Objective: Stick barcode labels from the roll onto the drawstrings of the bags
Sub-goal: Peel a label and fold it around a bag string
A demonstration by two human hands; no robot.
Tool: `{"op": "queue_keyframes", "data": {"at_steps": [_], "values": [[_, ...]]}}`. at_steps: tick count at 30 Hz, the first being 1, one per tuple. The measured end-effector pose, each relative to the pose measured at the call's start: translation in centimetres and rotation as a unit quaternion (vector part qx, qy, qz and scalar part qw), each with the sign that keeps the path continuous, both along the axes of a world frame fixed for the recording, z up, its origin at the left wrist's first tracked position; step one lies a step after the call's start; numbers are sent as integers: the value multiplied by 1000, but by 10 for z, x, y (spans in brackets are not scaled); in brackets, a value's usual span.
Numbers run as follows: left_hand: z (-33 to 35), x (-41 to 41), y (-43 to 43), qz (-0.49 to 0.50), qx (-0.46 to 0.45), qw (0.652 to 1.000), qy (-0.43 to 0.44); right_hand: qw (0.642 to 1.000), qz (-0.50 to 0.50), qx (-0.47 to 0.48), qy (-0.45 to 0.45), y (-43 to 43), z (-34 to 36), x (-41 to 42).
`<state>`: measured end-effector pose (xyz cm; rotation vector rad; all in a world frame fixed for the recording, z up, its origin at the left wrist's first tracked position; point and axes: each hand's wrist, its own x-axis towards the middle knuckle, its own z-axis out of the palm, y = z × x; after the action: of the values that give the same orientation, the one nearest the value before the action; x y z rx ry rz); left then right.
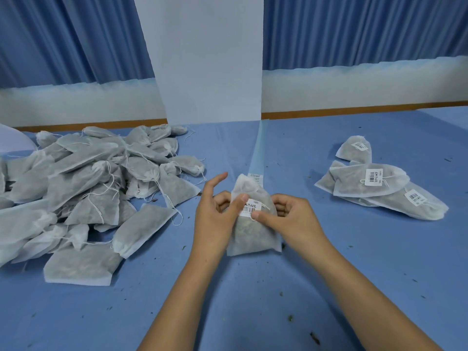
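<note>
1. The left hand [217, 219] and right hand [296, 219] grasp one bag [253, 234] between them at mid-counter, with its neck pointing away from the person. The left thumb lies across the bag's front at the label's left edge. The left index finger is raised free and the other fingers curl behind the bag. The right thumb presses at the label's lower edge, and the right fingers curl behind.
2. Curtains [76, 39]: blue and pleated, they hang across the back. A plain white panel [210, 59] stands between them.
3. Counter [379, 254]: it is covered in smooth blue cloth flecked with dark crumbs.
4. Pile [83, 188]: on the left lies a loose heap of grey-white gauzy bags. They are flat and pillow-shaped with cinched necks, and thin white strings trail from them.
5. Stack [374, 183]: on the right, well apart from the hands, a few like bags overlap. Each one shows a white barcode label.
6. The held bag is translucent non-woven fabric. Greenish-grey filling shows through it, and it is gathered at the neck and square at the bottom.
7. Strip [258, 148]: a pale, see-through backing strip runs from the panel's foot toward the bag. Its printed near end is partly hidden behind the bag's neck.
8. Label [252, 208]: a small white rectangle with a barcode and dark characters sits on the bag's upper front, between the thumbs.
9. String [265, 206]: thin and white, it leaves the label's right edge. Whether the label wraps around it cannot be told.
</note>
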<state>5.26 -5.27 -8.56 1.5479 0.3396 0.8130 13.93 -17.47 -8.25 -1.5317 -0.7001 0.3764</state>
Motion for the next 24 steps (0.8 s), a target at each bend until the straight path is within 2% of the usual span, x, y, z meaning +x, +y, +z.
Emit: {"op": "queue_keyframes", "data": {"at_steps": [3,7,11,14,16,21,24], "values": [[-4,3,-4,-14,10,999,46,1000,-17,-2,-23,-2,1,3],[-3,5,-8,-11,10,999,50,1000,-6,8,-15,-7,4,1],[-5,16,-21,-76,-10,994,75,994,-108,15,-14,-19,4,4],[-4,30,-36,-82,-2,991,107,991,-130,16,14,-39,4,13],[0,41,-49,-77,4,989,126,992,-115,-1,44,-58,6,19],[9,67,-78,-95,8,981,170,987,9,-81,139,-109,8,39],[19,82,-90,-93,-9,982,163,984,18,2,177,-123,9,51]]}}
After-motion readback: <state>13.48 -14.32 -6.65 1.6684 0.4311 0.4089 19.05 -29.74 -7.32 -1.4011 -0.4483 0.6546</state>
